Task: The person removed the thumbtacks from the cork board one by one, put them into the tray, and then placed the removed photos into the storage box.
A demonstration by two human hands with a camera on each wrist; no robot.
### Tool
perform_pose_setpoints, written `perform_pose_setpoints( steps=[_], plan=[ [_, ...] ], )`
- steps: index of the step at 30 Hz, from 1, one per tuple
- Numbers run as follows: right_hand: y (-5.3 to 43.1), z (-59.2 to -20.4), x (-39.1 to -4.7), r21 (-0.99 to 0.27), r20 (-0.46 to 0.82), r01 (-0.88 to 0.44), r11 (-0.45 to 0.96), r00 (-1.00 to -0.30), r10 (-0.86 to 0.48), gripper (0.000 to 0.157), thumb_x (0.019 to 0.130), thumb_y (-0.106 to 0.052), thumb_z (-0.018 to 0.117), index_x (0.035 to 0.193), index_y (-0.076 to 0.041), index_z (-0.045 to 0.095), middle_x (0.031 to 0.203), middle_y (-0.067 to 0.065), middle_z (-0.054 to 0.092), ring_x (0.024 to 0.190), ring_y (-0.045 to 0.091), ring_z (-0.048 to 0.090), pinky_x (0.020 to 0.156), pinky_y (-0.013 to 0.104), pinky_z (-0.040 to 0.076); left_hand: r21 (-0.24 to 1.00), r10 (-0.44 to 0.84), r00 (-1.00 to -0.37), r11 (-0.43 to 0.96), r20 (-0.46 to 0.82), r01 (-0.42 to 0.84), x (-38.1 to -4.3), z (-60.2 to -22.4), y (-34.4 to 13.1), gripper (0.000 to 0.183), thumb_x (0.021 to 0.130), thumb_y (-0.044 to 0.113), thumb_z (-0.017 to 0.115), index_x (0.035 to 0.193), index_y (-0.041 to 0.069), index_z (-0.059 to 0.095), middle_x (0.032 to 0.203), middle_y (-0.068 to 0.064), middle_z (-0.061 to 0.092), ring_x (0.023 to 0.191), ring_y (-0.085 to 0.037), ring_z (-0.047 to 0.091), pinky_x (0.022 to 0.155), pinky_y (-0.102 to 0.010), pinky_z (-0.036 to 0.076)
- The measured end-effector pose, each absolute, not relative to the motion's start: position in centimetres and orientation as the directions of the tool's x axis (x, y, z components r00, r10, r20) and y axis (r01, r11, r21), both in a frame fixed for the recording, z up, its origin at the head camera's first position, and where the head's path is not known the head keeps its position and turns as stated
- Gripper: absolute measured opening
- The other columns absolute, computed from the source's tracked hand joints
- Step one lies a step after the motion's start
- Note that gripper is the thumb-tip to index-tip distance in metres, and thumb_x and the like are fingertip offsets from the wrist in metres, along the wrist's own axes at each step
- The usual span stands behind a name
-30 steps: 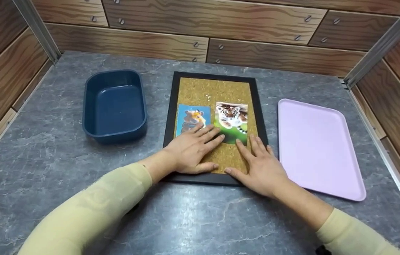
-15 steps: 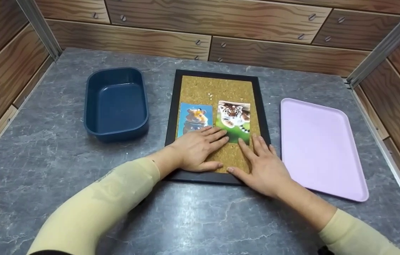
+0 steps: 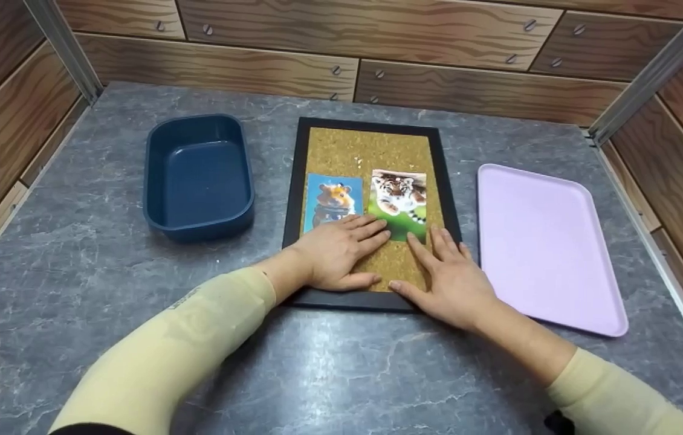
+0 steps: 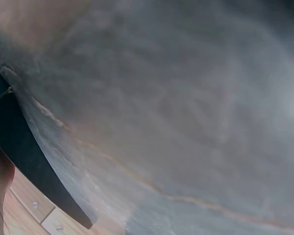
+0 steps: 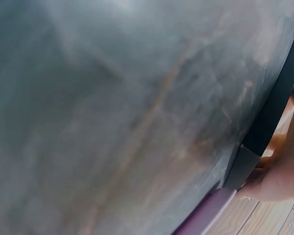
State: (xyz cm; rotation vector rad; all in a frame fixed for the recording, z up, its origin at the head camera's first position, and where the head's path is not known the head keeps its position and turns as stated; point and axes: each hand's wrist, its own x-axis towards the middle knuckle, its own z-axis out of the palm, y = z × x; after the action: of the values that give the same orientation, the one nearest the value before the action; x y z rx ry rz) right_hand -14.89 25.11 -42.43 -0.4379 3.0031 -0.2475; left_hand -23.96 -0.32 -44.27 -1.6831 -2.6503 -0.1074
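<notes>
A black-framed cork board (image 3: 372,148) lies flat on the table, bearing two picture cards side by side. My left hand (image 3: 336,254) rests with fingers stretched over the lower part of the hamster card (image 3: 334,196), its fingertips reaching the left edge of the tiger card (image 3: 399,199). Spread out at the board's lower right, my right hand (image 3: 453,284) has its index fingertip at the tiger card's bottom edge. Its thumb tip lies on the cork near the left thumb. In the wrist views, the black frame (image 5: 272,110) hides parts of the hands.
To the left stands a deep navy-blue bin (image 3: 199,181) with rounded corners. A lilac tray (image 3: 547,248) lies close by on the right, partly behind the right hand. White specks (image 3: 358,162) dot the upper cork. Wood-patterned walls (image 3: 269,69) enclose the grey marbled table (image 3: 323,374).
My left hand has slid slightly right, uncovering more of the hamster card. The right hand stays nearly in place; the whole view shifts a little.
</notes>
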Motion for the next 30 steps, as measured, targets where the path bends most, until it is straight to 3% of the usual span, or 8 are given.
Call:
perform_pose_setpoints(
  steps=[9, 16, 20, 24, 30],
  plan=[
    [25.9, -41.5, -15.3, -0.210, -0.093, -0.291, 0.933, -0.944, -0.315, 0.098, 0.099, -0.079, 0.047, 0.170, -0.014, 0.028, 0.170, 0.029, 0.021, 0.157, 0.047, 0.023, 0.122, 0.067, 0.027, 0.065, 0.904, -0.426, 0.423, 0.037, 0.904, -24.1, -44.3, -0.3, 0.083, 0.109, 0.064, 0.034, 0.168, 0.007, 0.028, 0.173, -0.015, 0.025, 0.161, -0.031, 0.022, 0.130, -0.041, 0.019],
    [26.7, -40.7, -15.5, -0.299, -0.069, -0.280, 0.912, -0.947, -0.313, 0.094, 0.098, -0.076, 0.053, 0.169, -0.017, 0.031, 0.167, 0.029, 0.032, 0.141, 0.056, 0.045, 0.108, 0.072, 0.043, 0.057, 0.905, -0.424, 0.421, 0.043, 0.905, -24.0, -44.4, -0.3, 0.082, 0.109, 0.064, 0.035, 0.168, 0.007, 0.029, 0.173, -0.015, 0.027, 0.161, -0.030, 0.023, 0.130, -0.041, 0.020],
    [27.1, -40.4, -16.2, -0.369, 0.010, -0.328, 0.870, -0.937, -0.349, 0.089, 0.100, -0.065, 0.062, 0.168, -0.016, 0.034, 0.164, 0.030, 0.037, 0.141, 0.053, 0.047, 0.111, 0.069, 0.042, 0.053, 0.905, -0.423, 0.421, 0.045, 0.906, -24.0, -44.5, -0.3, 0.082, 0.109, 0.064, 0.035, 0.168, 0.006, 0.029, 0.173, -0.015, 0.027, 0.160, -0.031, 0.023, 0.130, -0.041, 0.020],
    [27.5, -39.6, -17.4, -0.433, 0.091, -0.393, 0.811, -0.915, -0.394, 0.085, 0.101, -0.054, 0.069, 0.169, -0.018, 0.033, 0.165, 0.023, 0.040, 0.146, 0.047, 0.045, 0.118, 0.064, 0.036, 0.055, 0.904, -0.425, 0.422, 0.045, 0.905, -24.0, -44.5, -0.3, 0.082, 0.109, 0.063, 0.036, 0.168, 0.006, 0.029, 0.172, -0.016, 0.027, 0.160, -0.031, 0.023, 0.130, -0.040, 0.020],
    [28.7, -38.2, -20.6, -0.507, 0.166, -0.435, 0.744, -0.896, -0.411, 0.081, 0.100, -0.045, 0.074, 0.167, -0.018, 0.036, 0.160, 0.014, 0.050, 0.142, 0.041, 0.052, 0.118, 0.058, 0.040, 0.052, 0.906, -0.421, 0.418, 0.047, 0.907, -24.2, -44.4, -0.3, 0.082, 0.109, 0.063, 0.037, 0.168, 0.007, 0.029, 0.173, -0.016, 0.027, 0.160, -0.031, 0.023, 0.130, -0.041, 0.020]
  ],
)
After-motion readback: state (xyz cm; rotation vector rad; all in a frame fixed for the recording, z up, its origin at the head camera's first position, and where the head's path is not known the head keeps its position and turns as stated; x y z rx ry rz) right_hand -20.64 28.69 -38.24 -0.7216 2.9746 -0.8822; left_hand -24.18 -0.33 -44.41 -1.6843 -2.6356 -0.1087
